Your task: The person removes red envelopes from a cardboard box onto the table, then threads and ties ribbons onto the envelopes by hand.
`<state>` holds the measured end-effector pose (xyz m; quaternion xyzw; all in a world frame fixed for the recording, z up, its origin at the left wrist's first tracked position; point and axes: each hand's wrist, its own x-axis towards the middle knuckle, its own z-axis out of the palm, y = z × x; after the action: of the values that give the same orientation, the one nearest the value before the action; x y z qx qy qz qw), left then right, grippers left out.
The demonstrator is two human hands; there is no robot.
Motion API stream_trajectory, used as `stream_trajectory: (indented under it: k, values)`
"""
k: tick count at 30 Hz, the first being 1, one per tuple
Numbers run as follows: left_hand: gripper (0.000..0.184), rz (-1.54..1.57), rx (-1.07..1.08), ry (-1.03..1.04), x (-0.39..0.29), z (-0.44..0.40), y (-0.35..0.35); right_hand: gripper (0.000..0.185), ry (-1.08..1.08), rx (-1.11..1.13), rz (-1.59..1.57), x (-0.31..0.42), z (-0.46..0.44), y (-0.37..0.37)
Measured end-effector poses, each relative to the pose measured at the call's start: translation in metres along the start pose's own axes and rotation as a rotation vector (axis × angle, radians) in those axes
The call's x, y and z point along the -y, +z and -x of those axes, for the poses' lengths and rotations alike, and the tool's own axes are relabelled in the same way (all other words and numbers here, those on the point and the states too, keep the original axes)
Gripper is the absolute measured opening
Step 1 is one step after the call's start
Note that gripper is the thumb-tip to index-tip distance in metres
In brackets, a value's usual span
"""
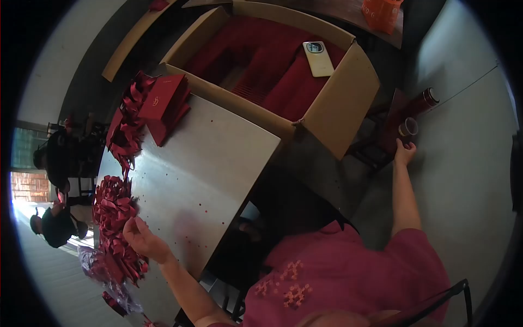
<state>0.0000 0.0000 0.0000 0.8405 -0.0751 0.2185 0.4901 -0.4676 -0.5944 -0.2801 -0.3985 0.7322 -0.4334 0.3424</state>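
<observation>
Over the left part of the metal-topped table [218, 147], my left hand [144, 240] is raised with its fingers curled and nothing visible in them. It is beside a pile of red ribbon-like strips [113, 199]. My right arm stretches out to the right. There my right hand [405, 152] has its fingers at the lower side of a small clear plastic cup [408, 127], which holds something brownish. Just beyond the cup is a dark red thermos [420, 102] with a metal rim, on a dark wooden stool [393, 117].
An open cardboard box [321, 122] of red items has a pale phone [318, 59] on top. Red gift bags or boxes [163, 103] stand at the table's far edge. Clear plastic wrap [98, 267] lies at left. An orange bag [380, 15] is at back right. Other people [59, 226] are at far left.
</observation>
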Motion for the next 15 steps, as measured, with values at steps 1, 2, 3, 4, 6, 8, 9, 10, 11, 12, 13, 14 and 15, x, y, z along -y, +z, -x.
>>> stream_trajectory:
  k: [1,2,3,4,6,8,9,10,11,12,13,14,15]
  values:
    - [0.047,0.03,0.102,0.226,-0.032,0.007,0.0,0.064,-0.088,0.007,0.002,-0.004,0.003,0.0]
    - [0.034,0.063,0.204,0.448,-0.066,0.017,0.0,0.059,-0.177,0.013,0.007,-0.006,0.006,-0.003]
    - [0.038,0.226,0.317,0.611,-0.103,0.025,0.0,0.059,-0.169,0.006,0.021,-0.009,0.017,-0.004]
    - [0.041,0.401,0.418,0.769,-0.14,0.036,0.001,0.053,-0.253,0.05,-0.011,0.001,0.027,-0.001]
    - [0.025,0.798,0.592,0.687,-0.191,0.066,-0.001,0.042,-0.431,0.101,-0.062,0.038,0.047,0.01]
    - [0.026,0.843,0.557,0.702,-0.183,0.068,0.008,0.036,-0.587,0.166,-0.142,0.09,0.071,0.029]
    - [0.026,0.851,0.546,0.708,-0.183,0.067,0.008,0.034,-0.646,0.228,-0.204,0.121,0.09,0.036]
    - [0.027,0.855,0.534,0.716,-0.184,0.068,0.008,0.027,-0.709,0.249,-0.267,0.149,0.107,0.047]
    - [0.027,0.851,0.519,0.723,-0.183,0.068,0.007,0.027,-0.718,0.256,-0.283,0.173,0.117,0.053]
    - [0.028,0.838,0.493,0.73,-0.182,0.068,0.003,0.025,-0.808,0.348,-0.242,0.198,0.127,0.061]
    - [0.028,0.809,0.448,0.745,-0.181,0.069,-0.004,0.022,-0.906,0.455,-0.217,0.222,0.14,0.076]
    - [0.029,0.765,0.399,0.762,-0.18,0.069,-0.014,0.019,-1.004,0.499,-0.178,0.24,0.145,0.091]
    - [0.03,0.715,0.35,0.777,-0.178,0.068,-0.026,0.021,-1.134,0.51,-0.05,0.261,0.156,0.104]
